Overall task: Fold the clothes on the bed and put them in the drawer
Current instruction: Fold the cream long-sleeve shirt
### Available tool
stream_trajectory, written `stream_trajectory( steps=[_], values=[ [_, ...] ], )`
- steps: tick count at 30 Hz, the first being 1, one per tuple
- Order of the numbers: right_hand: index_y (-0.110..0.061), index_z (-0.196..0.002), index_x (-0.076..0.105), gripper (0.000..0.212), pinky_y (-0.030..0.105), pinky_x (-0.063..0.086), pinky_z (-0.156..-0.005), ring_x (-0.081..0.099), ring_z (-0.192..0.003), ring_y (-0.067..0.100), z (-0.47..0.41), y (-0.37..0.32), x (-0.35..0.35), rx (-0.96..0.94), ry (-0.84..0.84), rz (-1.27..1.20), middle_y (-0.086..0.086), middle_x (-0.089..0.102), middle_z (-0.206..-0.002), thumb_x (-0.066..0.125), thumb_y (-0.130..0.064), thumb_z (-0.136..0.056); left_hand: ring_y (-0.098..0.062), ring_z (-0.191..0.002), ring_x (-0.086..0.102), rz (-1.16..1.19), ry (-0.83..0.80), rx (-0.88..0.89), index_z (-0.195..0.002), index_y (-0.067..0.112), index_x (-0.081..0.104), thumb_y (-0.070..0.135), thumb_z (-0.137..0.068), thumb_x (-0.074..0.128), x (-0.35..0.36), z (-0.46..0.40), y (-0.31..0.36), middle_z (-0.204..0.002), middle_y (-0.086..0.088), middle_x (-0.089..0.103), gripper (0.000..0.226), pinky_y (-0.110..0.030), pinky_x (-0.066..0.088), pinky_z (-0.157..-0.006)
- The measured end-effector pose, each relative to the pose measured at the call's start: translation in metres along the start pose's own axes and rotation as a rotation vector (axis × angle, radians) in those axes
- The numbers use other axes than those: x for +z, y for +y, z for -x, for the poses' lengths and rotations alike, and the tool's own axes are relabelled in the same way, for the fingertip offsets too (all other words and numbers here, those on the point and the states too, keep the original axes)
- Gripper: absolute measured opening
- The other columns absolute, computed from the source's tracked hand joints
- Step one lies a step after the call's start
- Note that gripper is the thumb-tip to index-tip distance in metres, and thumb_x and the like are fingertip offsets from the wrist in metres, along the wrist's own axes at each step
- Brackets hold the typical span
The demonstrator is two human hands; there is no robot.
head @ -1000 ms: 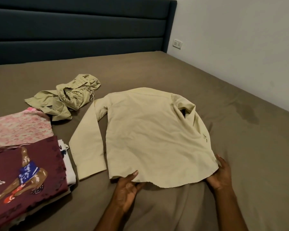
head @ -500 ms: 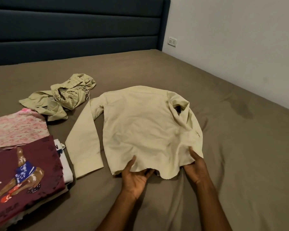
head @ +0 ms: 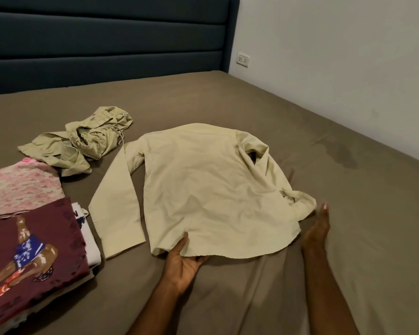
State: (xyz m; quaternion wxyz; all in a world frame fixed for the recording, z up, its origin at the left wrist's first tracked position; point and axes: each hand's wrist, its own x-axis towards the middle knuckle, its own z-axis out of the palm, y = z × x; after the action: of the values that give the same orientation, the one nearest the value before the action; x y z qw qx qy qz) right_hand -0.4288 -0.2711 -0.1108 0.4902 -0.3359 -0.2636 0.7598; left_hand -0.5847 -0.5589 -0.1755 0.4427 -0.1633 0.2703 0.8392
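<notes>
Head view. The cream shirt (head: 211,189) lies back-up on the bed (head: 300,131), and everything else is placed from it. The left hand (head: 183,261) has its grip on the shirt's near hem — thumb on top of the cloth, fingers tucked beneath. The right hand (head: 317,228) has let go: half a second ago it pinched the hem further in, and now it lies flat with fingers straight on the sheet, just beside the shirt's right edge, grasping nothing. With that release the right side of the shirt has spread outward again, and a crumpled sleeve end (head: 300,201) shows there. I judge this as smoothing and squaring the garment before the first fold; no fold is made yet, so this piece is at its start.

Left of the shirt its other sleeve (head: 116,209) lies straight alongside the body. Beyond that, a crumpled olive garment (head: 82,146) waits unfolded. Further left sits a stack of folded clothes (head: 29,240), a maroon printed piece on top, with a pink floral piece (head: 20,187) just behind it.

The stack is cut off by the frame's left edge, so its depth is unclear. The drawer is not in view. The left fingers are hidden under the hem, and how the right sleeve is tucked is hard to make out.
</notes>
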Motion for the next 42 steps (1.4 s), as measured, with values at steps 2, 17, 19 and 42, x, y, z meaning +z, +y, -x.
stream_trajectory(
  steps=[2, 17, 19, 42],
  values=[
    [-0.021, -0.097, 0.06, 0.023, 0.024, 0.056, -0.074, 0.07, -0.08, 0.003, -0.005, -0.002, 0.001, -0.082, 0.129, 0.073, -0.005, 0.072, -0.098, 0.044, -0.032, -0.108, -0.038, -0.13, 0.057, 0.027, 0.0, -0.006, -0.141, 0.01, 0.055, 0.022, -0.102, 0.055, -0.002, -0.001, 0.0, -0.134, -0.019, 0.066, 0.041, -0.061, 0.054, -0.094],
    [-0.012, -0.113, 0.074, 0.04, 0.046, 0.059, -0.092, 0.075, -0.098, 0.03, 0.014, 0.05, -0.023, 0.243, -0.013, 0.624, 0.007, 0.079, -0.105, 0.085, -0.034, -0.082, -0.042, -0.123, 0.062, -0.036, -0.047, -0.045, -0.138, 0.011, 0.056, 0.021, -0.105, 0.051, -0.003, -0.002, -0.005, -0.132, -0.02, 0.066, 0.035, -0.067, 0.037, -0.111],
    [-0.021, -0.124, 0.071, 0.043, 0.048, 0.056, -0.097, 0.073, -0.109, 0.03, 0.003, 0.038, -0.018, 0.301, -0.153, 0.565, 0.005, 0.077, -0.116, 0.075, -0.049, -0.091, -0.041, -0.124, 0.062, -0.039, -0.046, -0.036, -0.136, 0.012, 0.057, 0.021, -0.106, 0.05, -0.004, -0.003, -0.008, -0.134, -0.019, 0.066, 0.033, -0.068, 0.036, -0.112],
    [-0.007, -0.144, 0.048, 0.068, 0.04, 0.05, -0.108, 0.066, -0.117, 0.025, -0.058, 0.015, -0.086, -0.119, 0.332, -0.198, 0.012, 0.065, -0.129, 0.075, -0.019, -0.082, -0.041, -0.117, 0.066, -0.045, -0.062, -0.003, -0.142, 0.013, 0.052, 0.03, -0.105, 0.051, -0.008, -0.004, -0.009, -0.133, -0.02, 0.066, 0.04, -0.069, 0.039, -0.108]
  ],
)
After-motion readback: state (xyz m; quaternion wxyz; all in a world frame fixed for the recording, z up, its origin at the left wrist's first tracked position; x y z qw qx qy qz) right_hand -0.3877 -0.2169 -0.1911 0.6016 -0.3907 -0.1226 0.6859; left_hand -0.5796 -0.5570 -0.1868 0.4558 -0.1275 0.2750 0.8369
